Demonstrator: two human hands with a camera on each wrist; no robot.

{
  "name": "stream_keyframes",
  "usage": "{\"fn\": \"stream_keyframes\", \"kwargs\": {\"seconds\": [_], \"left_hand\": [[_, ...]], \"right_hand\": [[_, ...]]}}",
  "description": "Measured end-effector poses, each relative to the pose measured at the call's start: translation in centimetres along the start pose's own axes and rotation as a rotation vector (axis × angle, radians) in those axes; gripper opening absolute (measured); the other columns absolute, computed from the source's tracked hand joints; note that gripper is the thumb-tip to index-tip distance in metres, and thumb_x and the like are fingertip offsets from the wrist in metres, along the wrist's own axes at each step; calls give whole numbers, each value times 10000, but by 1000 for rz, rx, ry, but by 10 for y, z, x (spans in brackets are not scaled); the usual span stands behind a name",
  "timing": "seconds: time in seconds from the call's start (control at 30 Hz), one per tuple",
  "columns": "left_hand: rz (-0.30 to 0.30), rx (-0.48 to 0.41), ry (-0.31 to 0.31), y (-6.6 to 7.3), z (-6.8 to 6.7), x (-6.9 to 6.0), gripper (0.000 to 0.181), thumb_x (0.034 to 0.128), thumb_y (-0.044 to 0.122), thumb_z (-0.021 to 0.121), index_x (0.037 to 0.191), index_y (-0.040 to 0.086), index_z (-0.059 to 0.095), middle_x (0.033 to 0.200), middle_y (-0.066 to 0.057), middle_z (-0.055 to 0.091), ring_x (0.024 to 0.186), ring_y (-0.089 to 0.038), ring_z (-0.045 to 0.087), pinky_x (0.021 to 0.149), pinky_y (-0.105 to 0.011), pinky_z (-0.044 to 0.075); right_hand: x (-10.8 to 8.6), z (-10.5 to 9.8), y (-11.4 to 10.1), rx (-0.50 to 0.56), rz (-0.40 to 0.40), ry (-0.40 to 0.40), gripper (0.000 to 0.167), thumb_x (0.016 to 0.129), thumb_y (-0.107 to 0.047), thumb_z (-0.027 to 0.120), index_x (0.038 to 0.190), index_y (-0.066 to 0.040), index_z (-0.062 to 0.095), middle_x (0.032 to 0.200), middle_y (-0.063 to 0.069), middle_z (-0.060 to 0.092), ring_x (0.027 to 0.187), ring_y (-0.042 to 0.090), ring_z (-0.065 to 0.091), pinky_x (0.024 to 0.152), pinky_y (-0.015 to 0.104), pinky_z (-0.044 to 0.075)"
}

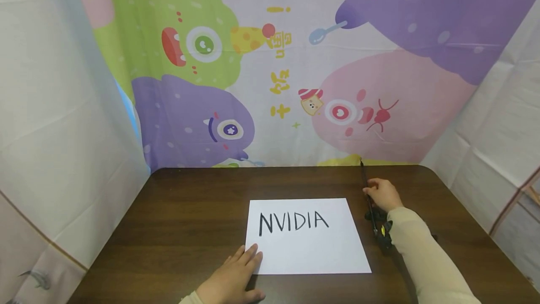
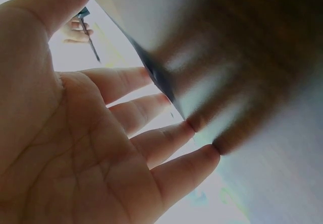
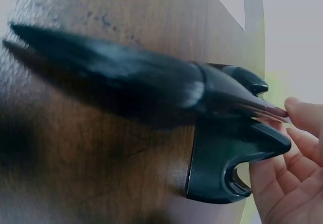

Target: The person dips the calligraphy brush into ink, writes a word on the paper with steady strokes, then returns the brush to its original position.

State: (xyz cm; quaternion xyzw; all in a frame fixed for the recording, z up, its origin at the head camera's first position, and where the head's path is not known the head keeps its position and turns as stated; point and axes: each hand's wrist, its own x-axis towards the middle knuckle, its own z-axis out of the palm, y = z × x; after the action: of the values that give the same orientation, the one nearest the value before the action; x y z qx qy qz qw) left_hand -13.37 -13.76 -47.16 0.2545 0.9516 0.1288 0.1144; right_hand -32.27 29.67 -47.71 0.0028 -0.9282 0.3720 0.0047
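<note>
A white sheet of paper (image 1: 312, 257) lies on the table with "NVIDIA" hand-lettered on it in black. My left hand (image 1: 234, 273) rests with spread fingers on the sheet's left edge near its lower corner; in the left wrist view that hand (image 2: 101, 143) has its fingers extended, fingertips against the surface. To the right of the paper, my right hand (image 1: 383, 194) pinches the thin dark handle of a calligraphy brush (image 1: 364, 177). In the right wrist view the black bristles of the brush (image 3: 116, 62) point left, and its neck lies over a glossy dark brush rest (image 3: 222, 148).
The brown wooden table (image 1: 190, 219) carries all of this. Behind it hangs a curtain (image 1: 287, 144) printed with cartoon monsters, and pale cloth hangs at both sides. Part of the brush rest is hidden by the right wrist in the head view.
</note>
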Motion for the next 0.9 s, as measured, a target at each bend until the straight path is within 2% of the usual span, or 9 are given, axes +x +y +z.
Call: {"fn": "stream_keyframes", "kwargs": {"seconds": [0.33, 0.9], "left_hand": [[4, 14, 4, 0, -1, 0, 848, 796, 510, 735, 1442, 36, 457, 1555, -178, 373, 1386, -480, 375, 1004, -673, 408], [-29, -20, -22, 0, -1, 1, 850, 796, 508, 738, 1451, 50, 448, 1568, -167, 356, 1401, -482, 350, 1024, -685, 377]], "right_hand": [[-1, -3, 1, -22, 25, -60, 480, 945, -140, 583, 1284, 184, 479, 1056, 322, 655, 684, 209, 687, 654, 391, 584], [-2, -1, -2, -66, 17, -67, 423, 927, -130, 598, 1209, 182, 547, 1092, 344, 641, 700, 240, 705, 668, 393, 590]]}}
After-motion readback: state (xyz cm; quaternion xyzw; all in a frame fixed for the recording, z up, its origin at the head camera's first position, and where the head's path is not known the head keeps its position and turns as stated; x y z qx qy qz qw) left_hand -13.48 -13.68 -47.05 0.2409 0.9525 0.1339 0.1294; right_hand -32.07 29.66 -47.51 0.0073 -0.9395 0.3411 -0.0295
